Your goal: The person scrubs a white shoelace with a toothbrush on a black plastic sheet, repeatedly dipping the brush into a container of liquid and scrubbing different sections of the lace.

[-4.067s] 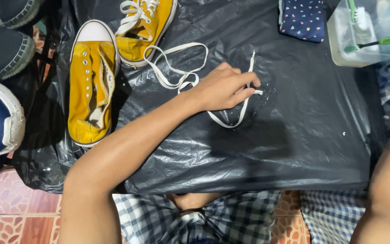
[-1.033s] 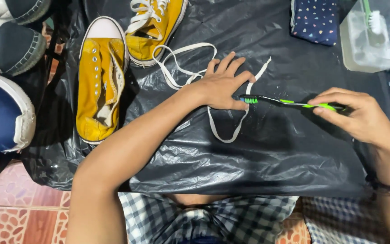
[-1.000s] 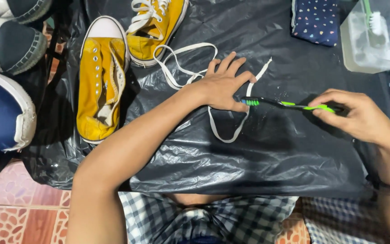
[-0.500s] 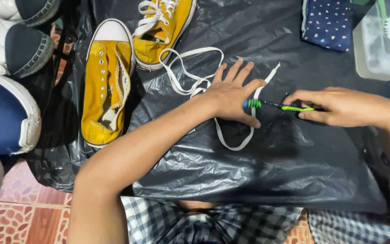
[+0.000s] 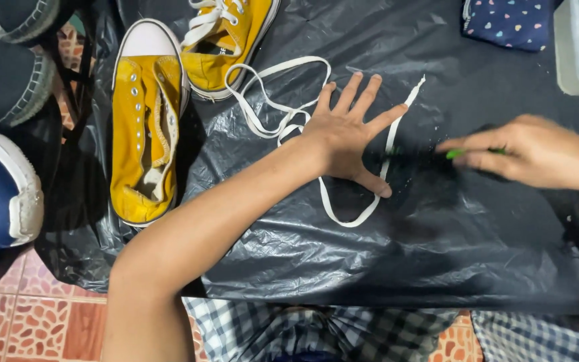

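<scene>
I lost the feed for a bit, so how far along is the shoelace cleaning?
Done: one yellow shoe lies unlaced, its white lace out on the black plastic sheet. In hand: the left hand pins the lace flat; the right hand holds a green toothbrush beside it. Left: the second yellow shoe is laced.

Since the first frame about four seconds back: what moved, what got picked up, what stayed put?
The right hand came in from the right holding a green brush, which it did not have at first, and worked it toward the white shoelace. The left hand went from pinching the lace to lying flat with fingers spread, pinning it to the black plastic sheet. The yellow shoes stayed put.
</scene>
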